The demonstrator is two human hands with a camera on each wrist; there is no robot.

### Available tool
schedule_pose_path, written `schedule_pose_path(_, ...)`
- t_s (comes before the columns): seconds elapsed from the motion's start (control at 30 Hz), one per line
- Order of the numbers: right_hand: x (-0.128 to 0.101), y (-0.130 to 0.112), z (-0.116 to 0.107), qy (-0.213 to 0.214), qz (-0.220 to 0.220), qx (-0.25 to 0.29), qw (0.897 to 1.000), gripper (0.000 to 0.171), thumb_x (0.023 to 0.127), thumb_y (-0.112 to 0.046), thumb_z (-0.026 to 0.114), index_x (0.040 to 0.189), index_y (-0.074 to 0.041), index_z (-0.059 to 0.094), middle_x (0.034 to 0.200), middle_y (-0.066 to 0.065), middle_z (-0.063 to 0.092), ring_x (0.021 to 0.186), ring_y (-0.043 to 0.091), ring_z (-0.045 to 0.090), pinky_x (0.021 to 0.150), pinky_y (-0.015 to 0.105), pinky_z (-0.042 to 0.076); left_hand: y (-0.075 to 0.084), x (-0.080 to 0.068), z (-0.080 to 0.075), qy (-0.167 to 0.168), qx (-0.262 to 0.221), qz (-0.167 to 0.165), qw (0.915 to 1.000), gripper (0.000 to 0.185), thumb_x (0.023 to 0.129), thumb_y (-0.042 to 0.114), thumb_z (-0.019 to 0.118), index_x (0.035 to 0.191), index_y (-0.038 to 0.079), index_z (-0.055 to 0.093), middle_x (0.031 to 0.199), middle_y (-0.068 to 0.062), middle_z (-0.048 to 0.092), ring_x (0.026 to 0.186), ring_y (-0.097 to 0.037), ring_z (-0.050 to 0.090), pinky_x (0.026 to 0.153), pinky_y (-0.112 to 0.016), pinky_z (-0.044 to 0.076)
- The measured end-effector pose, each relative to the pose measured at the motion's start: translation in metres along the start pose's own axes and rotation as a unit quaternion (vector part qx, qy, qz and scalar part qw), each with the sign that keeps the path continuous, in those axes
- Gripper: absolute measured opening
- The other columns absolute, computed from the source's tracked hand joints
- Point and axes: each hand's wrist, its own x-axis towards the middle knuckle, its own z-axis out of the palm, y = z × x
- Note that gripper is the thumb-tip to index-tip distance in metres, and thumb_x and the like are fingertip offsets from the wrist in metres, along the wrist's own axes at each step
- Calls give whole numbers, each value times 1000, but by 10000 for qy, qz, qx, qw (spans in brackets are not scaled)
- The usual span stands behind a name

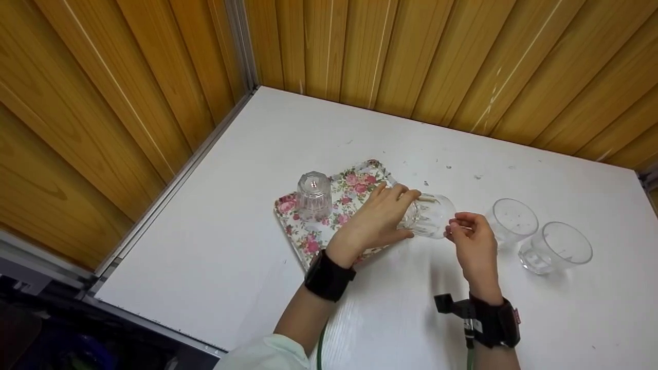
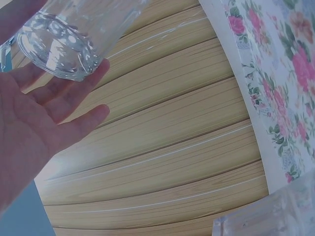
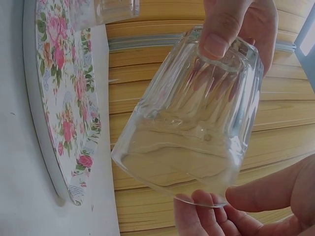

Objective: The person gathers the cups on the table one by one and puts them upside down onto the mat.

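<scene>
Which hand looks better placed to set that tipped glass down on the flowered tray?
Probably the left hand: its grip is on the base end of the glass, and it hangs over the tray. The right hand only pinches the rim, on the side away from the tray.

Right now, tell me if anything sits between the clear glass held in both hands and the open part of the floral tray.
Nothing visible does. The clear ribbed glass is held by the left hand and right hand at the rose-patterned tray; the upturned glass stands off at its far-left end.
</scene>
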Motion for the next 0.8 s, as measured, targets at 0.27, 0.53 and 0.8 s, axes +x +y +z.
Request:
schedule_pose_path(0.27, 0, 0, 1, -6, 0, 44, 10000, 27, 90, 0, 45, 116, 9, 45, 102, 13, 50, 75, 0, 56, 71, 13, 51, 1, 0, 0, 48, 94, 15, 9999, 69, 77, 40, 70, 132, 13, 40, 120, -4, 50, 117, -17, 44, 111, -42, 21)
schedule_pose_path(0.53, 0, 0, 2, -90, 53, -58, 9999, 29, 91, -2, 44, 119, 7, 43, 106, 14, 50, 76, -2, 55, 72, 13, 50, 0, -2, 0, 89, 125, 23, 9999, 69, 76, 40, 70, 132, 13, 40, 121, -4, 50, 117, -17, 45, 111, -43, 21)
schedule_pose_path(0.8, 1, 2, 4, -77, 91, -140, 9998, 29, 91, -2, 44, 119, 7, 44, 108, 15, 51, 76, -2, 54, 70, 11, 50, 0, -2, -1, 132, 149, 77, 9998, 69, 76, 39, 70, 132, 12, 40, 119, -4, 50, 114, -18, 46, 109, -39, 26)
